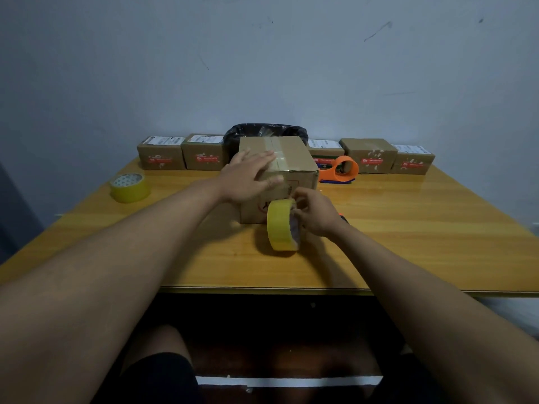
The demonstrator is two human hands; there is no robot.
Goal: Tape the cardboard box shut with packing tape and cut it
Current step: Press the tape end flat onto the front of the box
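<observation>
While I am sitting at the yellow wooden table [408, 228], a spare roll of yellowish clear packing tape [130, 187] is lying flat near its left edge, well apart from everything I am handling. Behind it, two small brown cardboard parcels with red labels [180, 154] are standing side by side along the wall. I am pressing my left hand [248, 177] flat, fingers spread wide, over the top front edge of the plain brown cardboard box [291, 167] sitting in the middle of the table, right on the strip of clear tape running across its closed flaps. A black plastic bin liner [264, 132] is showing just behind the box. Below and slightly right, I am gripping a yellow roll of packing tape [281, 225] with my right hand [316, 214], fingers curled around its rim and core; the roll is standing on edge, touching the box's front face low down. Further right, an orange tape dispenser [339, 170] is resting beside the box, and more small labelled parcels [388, 156] are lining the wall.
</observation>
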